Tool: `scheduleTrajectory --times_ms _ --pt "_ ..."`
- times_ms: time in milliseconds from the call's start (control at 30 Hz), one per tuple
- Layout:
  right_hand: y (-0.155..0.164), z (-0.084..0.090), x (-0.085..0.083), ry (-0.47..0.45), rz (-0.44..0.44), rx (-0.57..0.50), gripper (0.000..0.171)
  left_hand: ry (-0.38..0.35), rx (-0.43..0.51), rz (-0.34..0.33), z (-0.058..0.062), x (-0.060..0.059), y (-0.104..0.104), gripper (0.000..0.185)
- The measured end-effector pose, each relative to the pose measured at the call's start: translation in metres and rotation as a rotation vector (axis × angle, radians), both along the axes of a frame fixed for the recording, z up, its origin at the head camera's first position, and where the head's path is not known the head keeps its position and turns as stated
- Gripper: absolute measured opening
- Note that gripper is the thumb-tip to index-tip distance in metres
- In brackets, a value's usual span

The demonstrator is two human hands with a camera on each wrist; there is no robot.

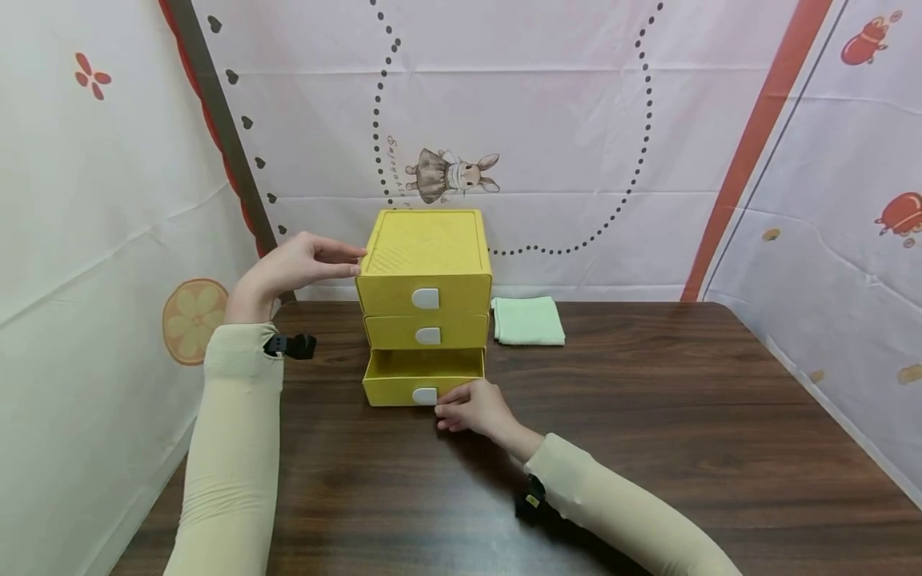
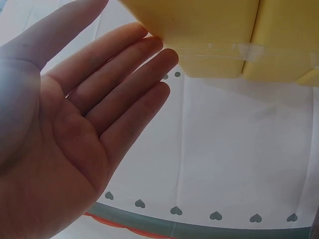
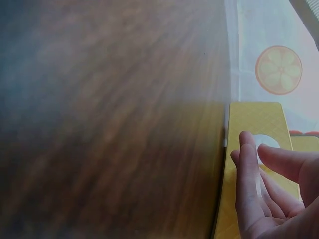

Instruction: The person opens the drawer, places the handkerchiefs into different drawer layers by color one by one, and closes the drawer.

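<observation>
Printed cloth (image 1: 562,160) hangs behind a dark wood-grain bench (image 1: 684,416), closing it off along the back and side edges. On the bench, near its back edge and closer to the back left corner than the back right, stands a yellow three-drawer unit (image 1: 426,277). Two cream sleeves (image 1: 230,448) reach in from the front side. The unit's bottom drawer (image 1: 392,392) is slid partly out toward the bench's front edge; the two above sit closed. A folded pale green cloth (image 1: 529,322) lies against the back edge, just right of the unit. The left hand (image 1: 298,262) has its fingers straight, the tips touching the unit's upper left side. The right hand (image 1: 479,410) is at the bottom drawer's front, its fingers slightly bent beside the tab; whether they pinch it, I cannot tell. A black strap (image 1: 290,346) sits at the left wrist. Smallest, a rounded white tab (image 1: 425,397) marks the bottom drawer's front.
</observation>
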State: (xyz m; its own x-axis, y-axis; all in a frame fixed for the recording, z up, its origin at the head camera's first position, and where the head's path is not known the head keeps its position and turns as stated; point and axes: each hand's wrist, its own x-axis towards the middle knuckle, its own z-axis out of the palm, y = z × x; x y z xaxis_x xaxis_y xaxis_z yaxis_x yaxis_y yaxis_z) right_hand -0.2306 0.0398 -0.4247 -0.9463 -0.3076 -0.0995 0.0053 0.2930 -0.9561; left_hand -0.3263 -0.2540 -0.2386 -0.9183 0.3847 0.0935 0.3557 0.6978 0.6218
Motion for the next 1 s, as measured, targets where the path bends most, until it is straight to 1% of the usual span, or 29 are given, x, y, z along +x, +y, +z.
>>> scheduleTrajectory --times_ms 300,667,1000 --pt "0.001 0.003 0.007 -0.008 0.010 -0.005 0.021 0.004 0.000 -0.007 -0.001 -0.001 0.000 0.057" --pt "0.003 0.003 0.018 -0.005 0.046 -0.015 0.021 0.000 0.004 -0.008 -0.001 0.000 0.000 0.055" --pt "0.007 0.003 0.029 -0.002 0.078 -0.002 0.021 0.001 0.008 -0.010 -0.001 -0.001 0.000 0.055"
